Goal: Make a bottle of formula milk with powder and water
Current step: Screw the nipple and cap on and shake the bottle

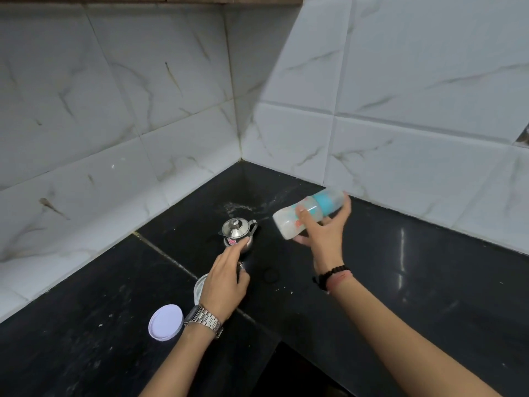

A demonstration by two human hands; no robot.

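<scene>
lid: round white plastic lid (165,322) flat on the black stone counter (400,282), nearest, left of the steel pot
left hand (226,285): fingers loosely out, reaching at the small lidded steel pot (237,232)
right hand (323,227): wrapped round a milky baby bottle with teal collar (307,212), tipped sideways, right of pot

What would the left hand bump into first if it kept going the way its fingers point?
Most likely the small steel pot: the left hand points straight at it, fingertips already at its base, though depth is unclear.
</scene>
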